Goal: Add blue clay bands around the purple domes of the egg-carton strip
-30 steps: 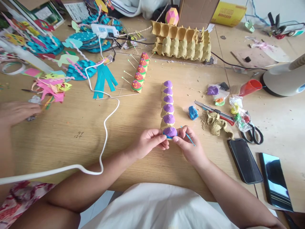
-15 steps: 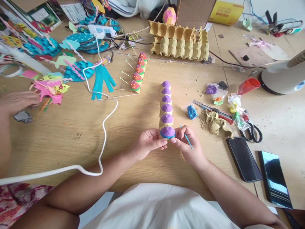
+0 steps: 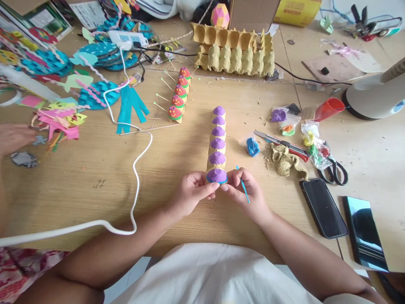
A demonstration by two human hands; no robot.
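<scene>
Table [image 3: 158, 164]: pale wood, bearing all listed below. Egg-carton strip [image 3: 217, 151]: six purple-capped cups in a row, pointing away from the person, near end between both hands, apparently so that the end cup faces them. Left hand [image 3: 191, 192]: fingers closed on that cup's left side, seemingly to steady it. Right hand [image 3: 253, 197]: fingers curled nearly closed about a blue stick [image 3: 243, 185], presumably tucked there to free the thumb, which meets the cup's right edge. Blue clay lump [image 3: 252, 147]: right of the strip, handily near. Blue band [image 3: 223, 182]: along the end cup's lower edge.
</scene>
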